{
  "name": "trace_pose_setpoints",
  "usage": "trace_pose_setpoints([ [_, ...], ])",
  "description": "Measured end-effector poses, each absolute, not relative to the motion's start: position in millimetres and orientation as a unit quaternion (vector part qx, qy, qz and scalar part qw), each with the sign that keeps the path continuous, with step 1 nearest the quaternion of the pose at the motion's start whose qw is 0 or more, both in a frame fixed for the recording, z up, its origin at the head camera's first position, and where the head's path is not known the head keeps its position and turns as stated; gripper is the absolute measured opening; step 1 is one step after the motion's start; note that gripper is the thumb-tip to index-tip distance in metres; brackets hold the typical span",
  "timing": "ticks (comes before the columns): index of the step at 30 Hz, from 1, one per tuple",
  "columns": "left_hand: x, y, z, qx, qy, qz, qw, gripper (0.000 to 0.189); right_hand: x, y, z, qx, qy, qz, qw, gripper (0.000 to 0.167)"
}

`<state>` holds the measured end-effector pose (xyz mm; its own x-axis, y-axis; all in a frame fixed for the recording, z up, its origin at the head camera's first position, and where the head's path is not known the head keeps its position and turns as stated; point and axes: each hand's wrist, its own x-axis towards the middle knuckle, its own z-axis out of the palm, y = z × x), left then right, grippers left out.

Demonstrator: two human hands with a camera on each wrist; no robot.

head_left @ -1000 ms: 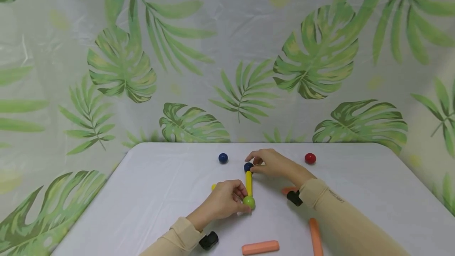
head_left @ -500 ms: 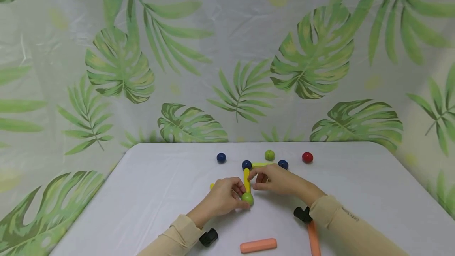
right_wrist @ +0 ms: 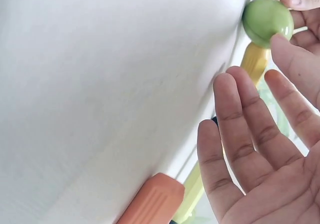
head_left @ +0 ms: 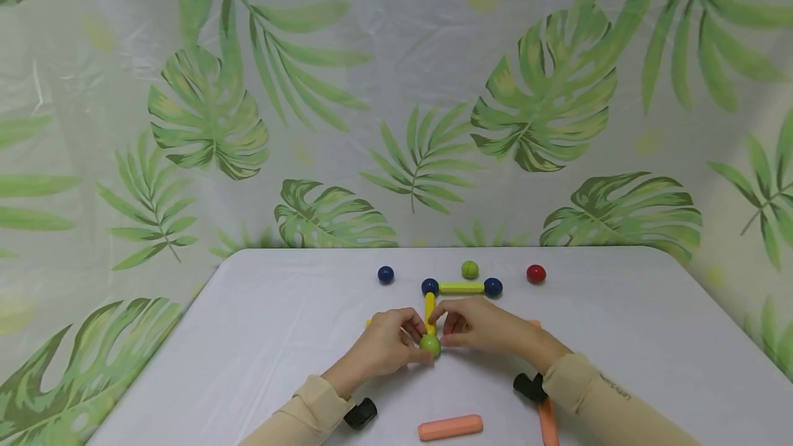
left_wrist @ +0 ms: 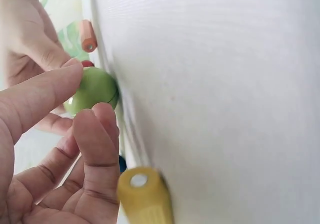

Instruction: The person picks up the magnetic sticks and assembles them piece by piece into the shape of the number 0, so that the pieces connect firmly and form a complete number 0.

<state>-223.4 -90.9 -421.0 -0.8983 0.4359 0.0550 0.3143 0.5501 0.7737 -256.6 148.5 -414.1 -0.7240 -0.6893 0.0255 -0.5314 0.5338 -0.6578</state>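
Note:
My left hand [head_left: 384, 344] pinches a green ball [head_left: 430, 345] between thumb and fingertips, plainly so in the left wrist view. From that ball a yellow stick [head_left: 430, 305] runs away from me to a dark blue ball [head_left: 430, 287]. A lime-yellow stick [head_left: 461, 288] joins this blue ball to a second blue ball [head_left: 493, 287] on the right. Loosely bent, the fingers of my right hand [head_left: 480, 325] lie beside the yellow stick. Its thumb tip overlaps the green ball in the right wrist view.
Along the back are a loose blue ball [head_left: 386, 275], another green ball [head_left: 470, 270] and a red ball [head_left: 535, 274]. Coral sticks lie near me, one crosswise [head_left: 450, 427] and one beneath the right forearm [head_left: 548, 422]. Another yellow stick [left_wrist: 145, 199] lies by my left hand.
My right hand has come from the far blue ball back along the yellow stick to the green ball, uncovering the lime-yellow stick and the balls behind. My left hand keeps its hold.

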Motion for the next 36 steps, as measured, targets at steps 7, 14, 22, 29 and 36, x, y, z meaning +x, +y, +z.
trace_pose_setpoints([
  [7, -211, -108, -412, 0.206, 0.887, 0.407, 0.069, 0.028, -251, 147, -413, -0.348, 0.862, -0.342, 0.135, 0.027],
  [14, -186, -116, -414, 0.251, 0.868, 0.409, 0.128, 0.023, -249, 144, -412, -0.351, 0.859, -0.344, 0.145, 0.026],
  [22, -157, -109, -416, 0.276, 0.829, 0.433, 0.221, 0.021, -247, 141, -412, -0.350, 0.857, -0.349, 0.150, 0.025],
  [29, -146, -100, -420, 0.282, 0.815, 0.444, 0.244, 0.011, -248, 140, -411, -0.349, 0.856, -0.349, 0.155, 0.023],
  [36, -149, -96, -435, 0.298, 0.804, 0.441, 0.264, 0.013, -249, 141, -412, -0.353, 0.852, -0.354, 0.156, 0.023],
])
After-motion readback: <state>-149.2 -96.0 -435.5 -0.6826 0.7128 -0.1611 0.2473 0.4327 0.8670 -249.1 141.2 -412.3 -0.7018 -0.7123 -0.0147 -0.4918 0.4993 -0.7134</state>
